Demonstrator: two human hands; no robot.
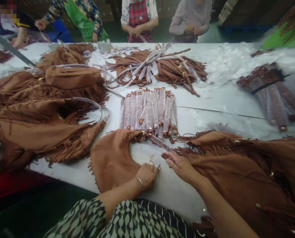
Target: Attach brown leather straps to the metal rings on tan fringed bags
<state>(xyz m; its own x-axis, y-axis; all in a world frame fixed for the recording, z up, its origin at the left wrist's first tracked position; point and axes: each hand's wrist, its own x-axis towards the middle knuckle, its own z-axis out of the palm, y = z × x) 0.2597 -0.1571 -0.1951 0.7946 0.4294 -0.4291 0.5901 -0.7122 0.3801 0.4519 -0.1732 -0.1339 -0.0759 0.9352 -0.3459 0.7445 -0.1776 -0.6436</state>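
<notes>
A brown suede-like handbag (112, 158) with a curved opening and fringe down its left edge lies on the white table in front of me. My left hand (147, 175), a bangle at its wrist, is closed on the bag's near right corner. A small metal piece (159, 167) pokes out beside its fingers. My right hand (175, 162) pinches the brown end of a plastic-wrapped strap (159, 142). The strap's other end meets the bag's far corner. Several wrapped straps (148, 109) lie in a row just beyond the bag.
Fringed brown bags are heaped at the left (38, 132) and right (236, 172). A pile of long brown straps (162, 67) lies farther back. A banded bundle of wrapped straps (271, 92) sits at right, near crumpled clear plastic (226, 66). Several people stand across the table.
</notes>
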